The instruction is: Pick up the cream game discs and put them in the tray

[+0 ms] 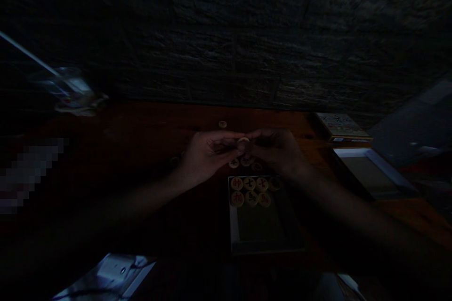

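Note:
Both hands meet above the wooden table, fingertips together around one round Chinese chess piece [243,140]. My left hand [212,153] pinches it from the left, and my right hand [277,148] from the right. Just below the fingers, loose chess pieces [233,163] lie on the table, partly hidden. Nearer to me is an open box [261,225] with several pieces in two rows at its far end. A red-marked piece [237,184] sits in its far left corner. Another single piece [222,124] lies beyond my left hand.
At the right stand an empty-looking box tray [369,171] and a printed box lid [342,125]. A clear plastic container [76,89] with a straw is at the far left. A stone-patterned wall [226,51] bounds the table [158,120]. A pale device [115,270] lies at the lower left. The scene is very dark.

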A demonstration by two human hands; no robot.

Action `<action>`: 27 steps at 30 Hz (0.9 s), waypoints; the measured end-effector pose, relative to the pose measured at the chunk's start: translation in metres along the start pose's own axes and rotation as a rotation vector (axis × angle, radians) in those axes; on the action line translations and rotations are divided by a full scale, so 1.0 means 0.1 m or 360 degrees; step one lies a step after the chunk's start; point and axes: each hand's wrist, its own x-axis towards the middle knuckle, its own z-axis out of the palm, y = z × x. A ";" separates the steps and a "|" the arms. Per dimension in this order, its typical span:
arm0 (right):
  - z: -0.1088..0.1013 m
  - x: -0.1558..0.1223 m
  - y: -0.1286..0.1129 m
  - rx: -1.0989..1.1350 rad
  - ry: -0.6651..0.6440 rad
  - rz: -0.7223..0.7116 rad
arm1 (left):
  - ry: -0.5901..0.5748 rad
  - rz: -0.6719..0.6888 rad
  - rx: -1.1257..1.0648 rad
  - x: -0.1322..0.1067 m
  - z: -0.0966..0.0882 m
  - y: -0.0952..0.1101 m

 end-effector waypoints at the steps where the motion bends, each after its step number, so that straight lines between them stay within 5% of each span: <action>1: 0.00 -0.01 -0.01 0.0011 -0.0001 0.0008 | 0.0005 0.0011 0.0004 0.00 0.00 0.00; 10: -0.04 -0.04 -0.04 -0.0073 -0.0148 -0.0019 | 0.0128 0.0069 0.0053 0.03 -0.01 0.04; 27: 0.01 -0.05 0.03 -0.0225 0.0000 -0.0247 | 0.0090 0.0146 0.0109 0.00 0.02 0.01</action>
